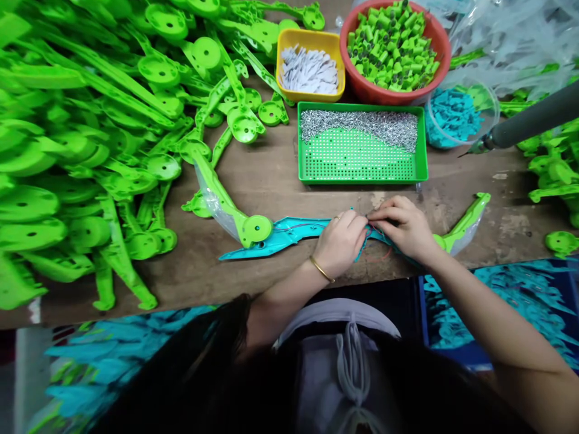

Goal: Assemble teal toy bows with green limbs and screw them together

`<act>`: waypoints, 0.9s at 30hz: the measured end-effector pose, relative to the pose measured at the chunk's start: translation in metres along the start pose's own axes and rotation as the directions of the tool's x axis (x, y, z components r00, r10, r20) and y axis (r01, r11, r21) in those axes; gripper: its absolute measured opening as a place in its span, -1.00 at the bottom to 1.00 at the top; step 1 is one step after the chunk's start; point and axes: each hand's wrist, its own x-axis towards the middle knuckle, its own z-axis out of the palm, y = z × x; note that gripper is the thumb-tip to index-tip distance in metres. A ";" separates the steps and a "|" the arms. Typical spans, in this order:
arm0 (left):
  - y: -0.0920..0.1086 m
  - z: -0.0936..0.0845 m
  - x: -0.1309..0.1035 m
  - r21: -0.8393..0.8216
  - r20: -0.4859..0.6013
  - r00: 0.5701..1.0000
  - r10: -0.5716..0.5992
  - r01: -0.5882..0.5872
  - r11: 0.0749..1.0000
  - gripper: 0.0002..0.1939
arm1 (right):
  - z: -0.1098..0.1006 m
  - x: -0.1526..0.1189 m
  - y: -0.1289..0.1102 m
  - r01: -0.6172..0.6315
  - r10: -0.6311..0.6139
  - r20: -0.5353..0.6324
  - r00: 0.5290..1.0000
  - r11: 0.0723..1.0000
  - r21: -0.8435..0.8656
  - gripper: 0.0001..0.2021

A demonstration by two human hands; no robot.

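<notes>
A long blue plastic shell (294, 231), shaped like the grip of a toy bow, lies across the table before me. My left hand (342, 240), a gold bangle on its wrist, is closed over the shell's middle. Thin red wires (383, 253) come out by the fingers and loop over the near side. My right hand (402, 228) pinches at the shell's far edge beside the left fingertips; what sits in the pinch is too small to make out. A green arm with clear film (217, 191) joins the shell's left end, and another green arm (468, 223) extends on the right.
Green plastic parts (67, 150) are heaped at left. Behind the shell stand a green basket of screws (362, 179), a yellow tub of white pieces (311, 95), a red bowl of green pieces (393, 95) and a clear tub of blue pieces (491, 114). A screwdriver (534, 117) hangs at right.
</notes>
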 end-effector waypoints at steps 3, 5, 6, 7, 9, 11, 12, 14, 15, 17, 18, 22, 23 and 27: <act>0.001 0.000 -0.001 -0.019 -0.034 0.999 -0.023 0.023 1.000 -0.85 | 0.000 -0.001 0.003 -0.007 0.007 0.024 1.000 1.000 0.015 -0.87; 0.001 -0.001 -0.001 -0.033 -0.038 0.999 -0.026 0.025 0.999 -0.84 | 0.000 -0.002 0.002 0.013 -0.012 0.029 1.000 0.999 -0.039 -0.86; 0.001 -0.001 -0.001 -0.038 -0.033 0.999 -0.028 0.027 0.999 -0.83 | 0.000 -0.002 0.001 0.031 -0.029 0.033 0.999 0.996 -0.082 -0.86; 0.001 -0.002 0.000 -0.041 -0.026 0.999 -0.029 0.028 0.999 -0.83 | -0.001 -0.002 -0.001 0.052 -0.046 0.044 0.998 0.990 -0.131 -0.85; 0.001 -0.003 0.000 -0.042 -0.012 0.999 -0.030 0.029 0.999 -0.81 | -0.002 -0.002 -0.004 0.085 -0.067 0.091 0.994 0.973 -0.214 -0.83; 0.000 -0.004 0.001 -0.040 0.010 0.999 -0.034 0.035 0.999 -0.78 | -0.004 -0.001 -0.005 0.090 -0.056 0.141 0.988 0.966 -0.243 -0.82; 0.000 -0.004 0.001 -0.039 0.016 0.999 -0.031 0.032 0.999 -0.77 | -0.005 -0.001 -0.004 0.080 -0.043 0.158 0.986 0.969 -0.236 -0.82; -0.001 -0.004 0.001 -0.031 0.019 1.000 -0.008 0.008 0.999 -0.73 | -0.009 -0.002 -0.001 0.053 -0.022 0.182 0.983 0.985 -0.166 -0.82; -0.002 -0.003 0.001 -0.024 0.009 1.000 0.011 -0.011 1.000 -0.72 | -0.011 -0.003 0.001 0.037 -0.016 0.182 0.983 0.993 -0.110 -0.81; -0.004 -0.001 0.000 -0.007 -0.024 0.998 0.056 -0.056 0.998 -0.71 | -0.017 -0.008 0.002 -0.003 0.003 0.129 0.992 1.000 -0.002 -0.80; -0.005 -0.001 0.000 0.002 -0.042 0.996 0.078 -0.078 0.997 -0.71 | -0.020 -0.011 0.001 -0.017 0.015 0.080 0.997 0.999 0.031 -0.80; -0.008 0.001 0.000 0.029 -0.092 0.987 0.135 -0.133 0.991 -0.72 | -0.027 -0.034 -0.010 0.024 -0.025 -0.018 1.000 0.999 -0.045 -0.86; -0.008 0.002 0.000 0.033 -0.101 0.985 0.141 -0.138 0.990 -0.72 | -0.026 -0.041 -0.013 0.061 -0.063 -0.014 0.998 0.994 -0.094 -0.85; -0.008 0.001 -0.001 0.048 -0.096 0.986 0.140 -0.136 0.990 -0.71 | -0.014 -0.064 -0.019 0.216 -0.226 0.002 0.974 0.929 -0.302 -0.74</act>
